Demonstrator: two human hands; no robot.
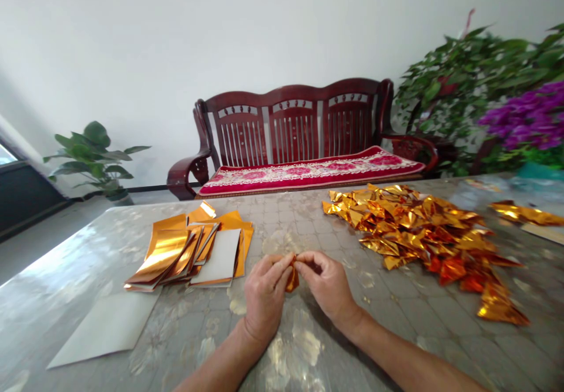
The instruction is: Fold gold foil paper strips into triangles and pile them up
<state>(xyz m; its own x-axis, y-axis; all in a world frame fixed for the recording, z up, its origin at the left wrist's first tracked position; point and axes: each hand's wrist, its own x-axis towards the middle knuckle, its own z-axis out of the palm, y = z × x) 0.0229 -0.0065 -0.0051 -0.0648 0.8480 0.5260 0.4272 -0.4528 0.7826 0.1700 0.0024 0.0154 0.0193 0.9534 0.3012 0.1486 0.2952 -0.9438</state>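
Note:
Between my two hands is a small folded piece of gold foil paper, partly hidden by the fingers. My left hand is closed around its left side, thumb and fingers pinching the top. From the right, my right hand pinches the same piece at its upper edge with thumb and forefinger. To the left lies a loose stack of gold foil sheets, some with the pale backing up. A single sheet rests pale side up nearer the front. On the right spreads a heap of folded gold foil pieces.
The table has a glossy patterned cover. Clear plastic and more gold foil lie at the far right. Behind the table stand a dark red wooden bench, a potted plant and purple flowers.

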